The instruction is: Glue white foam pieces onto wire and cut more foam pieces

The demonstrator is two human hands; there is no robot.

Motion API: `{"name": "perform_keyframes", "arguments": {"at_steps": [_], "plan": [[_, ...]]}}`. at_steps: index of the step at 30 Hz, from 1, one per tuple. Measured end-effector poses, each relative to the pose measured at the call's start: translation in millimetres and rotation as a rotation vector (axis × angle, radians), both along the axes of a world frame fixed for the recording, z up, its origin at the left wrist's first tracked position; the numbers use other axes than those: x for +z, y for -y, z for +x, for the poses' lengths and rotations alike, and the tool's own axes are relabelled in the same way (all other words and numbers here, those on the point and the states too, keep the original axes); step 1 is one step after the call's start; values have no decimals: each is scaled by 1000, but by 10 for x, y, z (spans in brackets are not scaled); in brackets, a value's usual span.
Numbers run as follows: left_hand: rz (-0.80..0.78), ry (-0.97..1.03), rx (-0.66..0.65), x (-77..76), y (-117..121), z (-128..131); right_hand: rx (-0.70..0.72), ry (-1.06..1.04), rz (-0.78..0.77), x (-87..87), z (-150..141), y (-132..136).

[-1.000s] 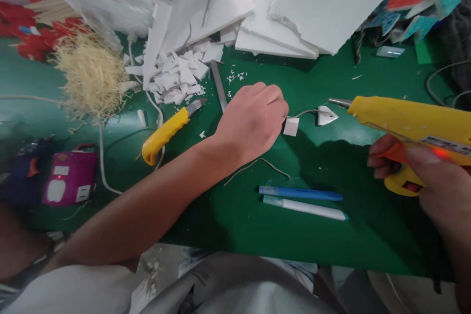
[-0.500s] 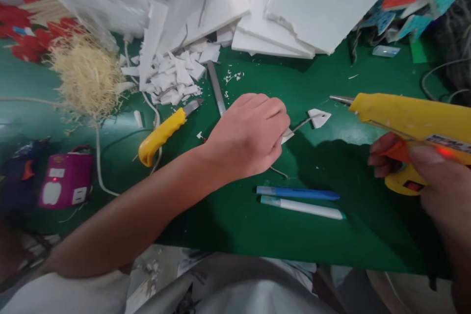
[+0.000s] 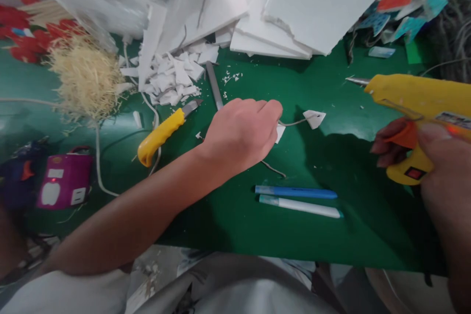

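My left hand (image 3: 245, 132) is closed in a pinch low over the table, its fingertips partly hidden. A thin grey cord (image 3: 293, 123) runs from its fingers to a small white foam piece (image 3: 315, 118) on the right. Beside the fingers another white piece (image 3: 280, 133) peeks out, and a loose cord end (image 3: 274, 170) trails below. My right hand (image 3: 437, 157) is wrapped round a yellow hot glue gun (image 3: 415, 95), a finger at the orange trigger (image 3: 403, 135). Its metal nozzle points left, apart from the foam pieces.
A blue pen (image 3: 296, 192) and a white pen (image 3: 301, 206) lie in front. To the left are a yellow utility knife (image 3: 162, 136), a metal strip (image 3: 214, 85), foam scraps (image 3: 176, 76), straw-like shavings (image 3: 86, 76) and a magenta power adapter (image 3: 65, 180). White foam boards (image 3: 324, 0) stand behind.
The glue gun has moved up and right, away from the foam pieces. My left hand has shifted slightly left, showing more of the cord and the white piece beside the fingers.
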State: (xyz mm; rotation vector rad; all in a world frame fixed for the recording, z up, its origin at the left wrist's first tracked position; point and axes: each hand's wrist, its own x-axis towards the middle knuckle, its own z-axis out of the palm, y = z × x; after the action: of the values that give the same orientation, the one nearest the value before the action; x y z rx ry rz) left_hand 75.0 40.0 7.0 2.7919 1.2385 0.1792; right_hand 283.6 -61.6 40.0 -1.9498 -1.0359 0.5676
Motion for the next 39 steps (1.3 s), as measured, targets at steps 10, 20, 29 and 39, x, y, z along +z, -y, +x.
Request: {"name": "perform_keyframes", "arguments": {"at_steps": [10, 20, 29, 39], "plan": [[-78, 382, -41, -107, -78, -79, 24, -182, -7, -111, 156, -166], [62, 312, -209, -203, -133, -112, 36, -180, 45, -178, 232, -167], [57, 270, -256, -205, -150, -87, 66, -132, 49, -203, 279, -186], [-5, 237, -243, -182, -113, -77, 80, -167, 62, -223, 280, -187]]}}
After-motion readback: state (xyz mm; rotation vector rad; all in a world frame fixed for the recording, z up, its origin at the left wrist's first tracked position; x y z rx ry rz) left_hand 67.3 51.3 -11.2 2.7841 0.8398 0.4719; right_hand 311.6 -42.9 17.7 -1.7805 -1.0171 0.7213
